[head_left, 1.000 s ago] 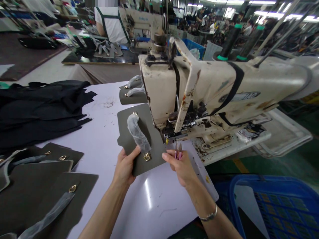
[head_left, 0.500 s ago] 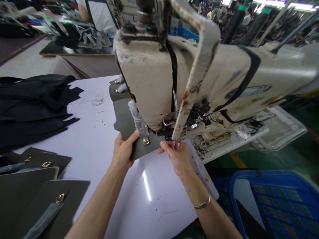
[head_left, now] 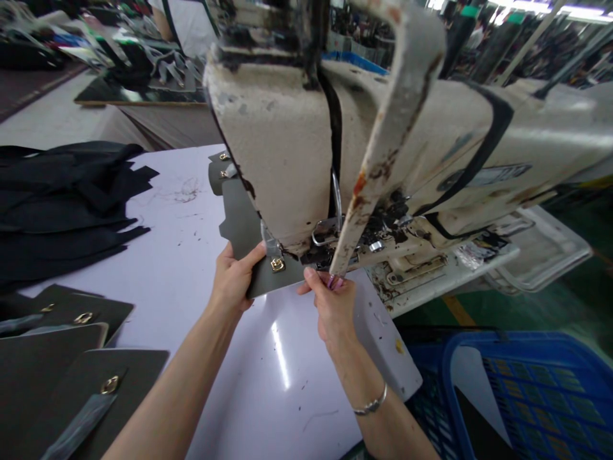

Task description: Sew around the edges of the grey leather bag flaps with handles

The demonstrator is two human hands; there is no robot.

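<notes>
A dark grey panel [head_left: 242, 214] lies partly under the head of a sewing machine [head_left: 272, 140]. On it sits a gold buckle [head_left: 277, 264] with a plastic-wrapped strap [head_left: 272, 243], partly hidden by the machine. My left hand [head_left: 234, 275] grips the panel's left edge, thumb on top and fingers underneath. Close to the needle area, my right hand [head_left: 332, 300] is closed around small pink-handled scissors [head_left: 334, 281], whose blades are hidden. Its thumb and forefinger are at the panel's near right edge; whether they pinch it is unclear.
More grey panels with gold buckles [head_left: 110, 384] lie at lower left on the white table [head_left: 268, 409]. Black fabric pieces [head_left: 62, 204] are stacked behind them. A blue basket [head_left: 479, 338] stands at lower right. Across from me, a person [head_left: 189, 25] is at another table.
The panel and buckle have shifted slightly away from me, along with both hands. More of the wrapped strap is now hidden behind the machine head. The view has also shifted slightly.
</notes>
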